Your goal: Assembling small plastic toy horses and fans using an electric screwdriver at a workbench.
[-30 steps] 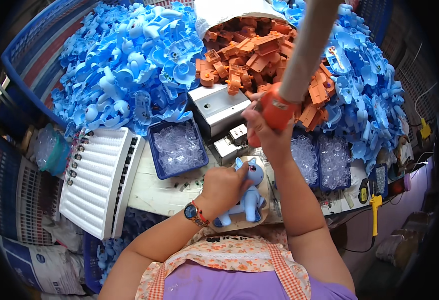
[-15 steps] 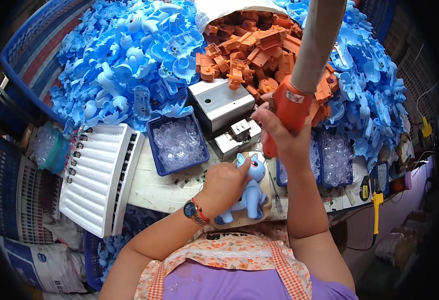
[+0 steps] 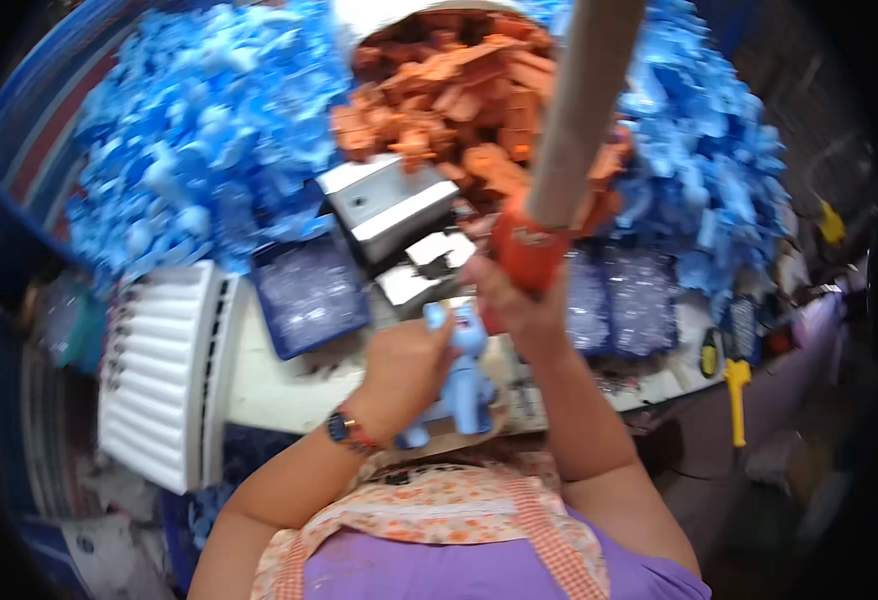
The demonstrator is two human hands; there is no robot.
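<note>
Although blur is noted throughout the head view, the main items can be made out. A blue toy figure [image 3: 467, 385] is found on a pale board [image 3: 446, 438] near the middle of the front edge of the bench [image 3: 269, 390], its head toward the far edge. The head is held by the left hand [image 3: 409, 370], whose fingers are seen clamped on it from the side of the bench's left end. A red grip [image 3: 529, 250] is enclosed by the right hand [image 3: 521, 305], with the fingers wrapped around it, and a pale shaft [image 3: 584, 110] extends from it toward the far edge. Whether the figure is touched by the grip's lower end cannot be told (the detail there is too smeared to be read).

Several hazards are judged to be present. Since the figure is held by its head alone, a twist on the board could be caused by any off-centre push. The left fingertips could be pinched or scraped if the grip were brought down out of line. Sight of the far side could be obstructed by the shaft, and loose orange parts [image 3: 439, 90], heaped toward the far edge, could be dislodged if brushed by it. By a wide swing of the right elbow, the yellow-handled tool [image 3: 736, 400] at the front right corner could be knocked.
</note>
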